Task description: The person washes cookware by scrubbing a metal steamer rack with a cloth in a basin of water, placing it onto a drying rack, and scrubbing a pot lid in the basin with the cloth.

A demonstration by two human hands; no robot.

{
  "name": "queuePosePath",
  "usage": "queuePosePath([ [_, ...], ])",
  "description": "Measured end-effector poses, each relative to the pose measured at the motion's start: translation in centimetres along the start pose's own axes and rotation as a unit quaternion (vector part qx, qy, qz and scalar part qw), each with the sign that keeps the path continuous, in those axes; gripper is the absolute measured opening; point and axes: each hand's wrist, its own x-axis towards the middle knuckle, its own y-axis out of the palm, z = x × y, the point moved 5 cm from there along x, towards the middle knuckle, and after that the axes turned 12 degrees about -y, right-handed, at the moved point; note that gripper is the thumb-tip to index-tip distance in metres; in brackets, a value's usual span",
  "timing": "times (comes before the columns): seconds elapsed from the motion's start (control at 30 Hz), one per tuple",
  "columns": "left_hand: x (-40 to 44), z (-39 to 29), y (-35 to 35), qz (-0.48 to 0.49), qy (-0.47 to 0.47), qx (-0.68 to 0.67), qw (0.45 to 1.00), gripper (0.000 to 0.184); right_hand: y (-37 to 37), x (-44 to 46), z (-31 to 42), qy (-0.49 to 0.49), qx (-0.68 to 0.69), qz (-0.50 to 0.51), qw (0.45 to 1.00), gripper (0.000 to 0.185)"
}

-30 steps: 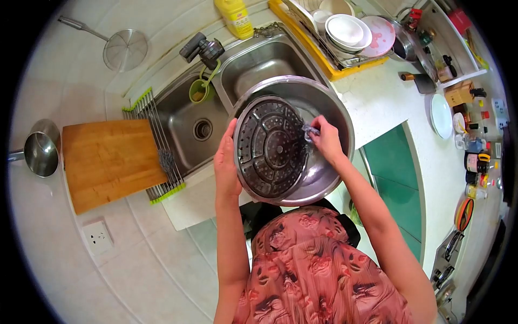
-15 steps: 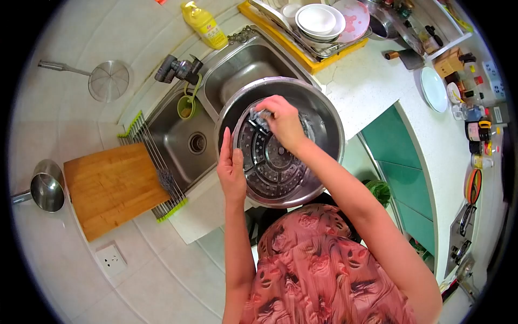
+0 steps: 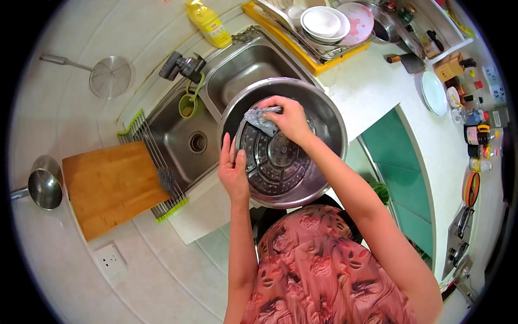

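Two-handed, apparently wiping steamer rack (image 3: 278, 155) — pinching wad (image 3: 260, 121) in right grip (image 3: 290, 120), cannot tell state of left grip (image 3: 233, 177) — needing steady strokes next.

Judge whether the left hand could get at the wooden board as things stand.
Probably yes: nothing visible blocks the space between the left hand and the wooden board, though that hand seems busy steadying the perforated plate.

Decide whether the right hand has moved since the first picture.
Yes: judged against the tap, the right hand has moved closer to it, leftward and up in the view.
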Motion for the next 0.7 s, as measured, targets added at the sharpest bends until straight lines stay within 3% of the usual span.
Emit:
queuePosePath([
  [0.17,0.2,-0.3,-0.2,0.008,-0.038,-0.054,0.998,0.052,-1.4,-2.6,-0.4,0.127,0.095,0.003,0.987,0.02],
  [0.3,0.2,-0.3,0.3,0.013,-0.044,-0.069,0.997,0.048,-0.1,-1.6,4.2,0.031,0.001,0.035,0.999,0.019],
  [0.43,0.3,-0.9,0.9,0.029,-0.042,-0.126,0.991,0.056,2.6,-3.2,8.2,-0.048,-0.044,0.113,0.991,0.022],
  [0.57,0.8,-0.7,0.4,0.049,-0.042,-0.154,0.986,0.053,3.5,-7.0,8.7,-0.062,-0.065,0.203,0.975,0.024],
  [0.67,1.1,-0.4,0.1,0.03,-0.07,-0.132,0.988,0.048,0.7,-8.1,7.3,-0.043,-0.099,0.175,0.979,0.024],
  [0.7,1.5,0.6,-0.5,0.024,-0.058,-0.126,0.99,0.046,-0.6,-7.9,6.5,0.023,-0.1,0.156,0.982,0.025],
])
